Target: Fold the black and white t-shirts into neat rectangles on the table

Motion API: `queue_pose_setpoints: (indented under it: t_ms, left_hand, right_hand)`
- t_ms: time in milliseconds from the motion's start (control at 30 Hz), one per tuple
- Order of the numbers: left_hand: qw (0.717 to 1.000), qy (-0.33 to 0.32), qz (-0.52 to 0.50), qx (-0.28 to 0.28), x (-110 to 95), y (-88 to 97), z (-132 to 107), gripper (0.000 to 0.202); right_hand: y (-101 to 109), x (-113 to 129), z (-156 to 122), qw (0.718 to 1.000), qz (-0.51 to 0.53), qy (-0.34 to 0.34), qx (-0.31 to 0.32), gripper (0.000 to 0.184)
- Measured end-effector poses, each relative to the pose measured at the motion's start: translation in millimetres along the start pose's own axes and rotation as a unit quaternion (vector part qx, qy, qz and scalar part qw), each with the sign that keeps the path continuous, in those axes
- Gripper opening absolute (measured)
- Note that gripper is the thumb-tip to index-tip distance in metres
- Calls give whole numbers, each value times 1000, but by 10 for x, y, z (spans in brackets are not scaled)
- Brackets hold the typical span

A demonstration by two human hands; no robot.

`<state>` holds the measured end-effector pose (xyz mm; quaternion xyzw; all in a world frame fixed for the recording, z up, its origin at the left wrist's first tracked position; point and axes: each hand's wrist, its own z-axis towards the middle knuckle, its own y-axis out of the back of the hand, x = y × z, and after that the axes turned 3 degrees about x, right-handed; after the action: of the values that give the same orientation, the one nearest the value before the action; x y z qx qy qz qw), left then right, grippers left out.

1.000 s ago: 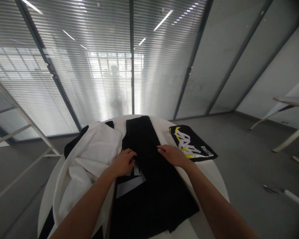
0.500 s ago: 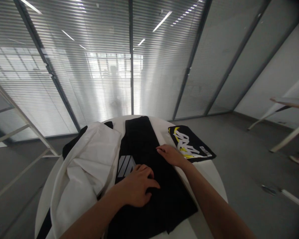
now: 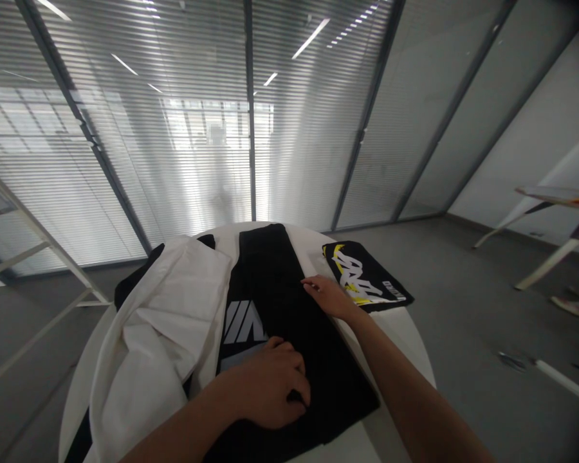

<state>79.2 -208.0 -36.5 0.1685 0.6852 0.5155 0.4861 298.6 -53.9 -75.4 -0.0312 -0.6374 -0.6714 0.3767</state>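
A long, folded black garment point(image 3: 275, 270) with a grey-white striped print lies on a round white table point(image 3: 417, 354); whether it is a shirt cannot be told. My left hand point(image 3: 275, 386) rests on its lower part below the print, fingers curled and thumb drawn in close to them, apparently gripping cloth. At the garment's right edge, my right hand point(image 3: 328, 296) has its fingertips and thumb together on the fabric. To the right lies a neatly folded black garment point(image 3: 367, 273) with white and yellow lettering. Crumpled white cloth point(image 3: 174, 321) covers the table's left side.
Dark cloth point(image 3: 135, 283) shows behind the white cloth. A white metal frame point(image 3: 53, 244) stands at the left. Glass partitions with blinds point(image 3: 197, 173) rise behind the table. Another table point(image 3: 557, 196) stands at the far right, and a white bar point(image 3: 567, 382) is near the floor.
My left hand has slid down the black garment toward me, uncovering more of the print, and its thumb has closed toward the fingers. My right hand stays at the same edge.
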Motion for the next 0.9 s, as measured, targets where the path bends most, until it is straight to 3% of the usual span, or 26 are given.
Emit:
queue_pose_setpoints:
  t_ms: [233, 500, 633, 800, 900]
  left_hand:
    - [992, -16, -117, -41, -64, 245, -102, 11]
    - [978, -21, -209, 2, -66, 526, -286, 15]
    - [972, -34, -231, 26, -38, 634, -368, 13]
    - [967, -49, -240, 73, 1, 701, -427, 10]
    - [964, -48, -241, 100, 41, 697, -455, 9]
  right_hand:
    - [1, 7, -3, 1000, 3, 2, -12, 34]
    - [-18, 41, -11, 996, -22, 83, -11, 40]
    - [-98, 58, -18, 995, -53, 86, 27, 49]
    - [-135, 153, -56, 988, -83, 39, 125, 62]
    - [-129, 208, -70, 986, -86, 27, 140, 63]
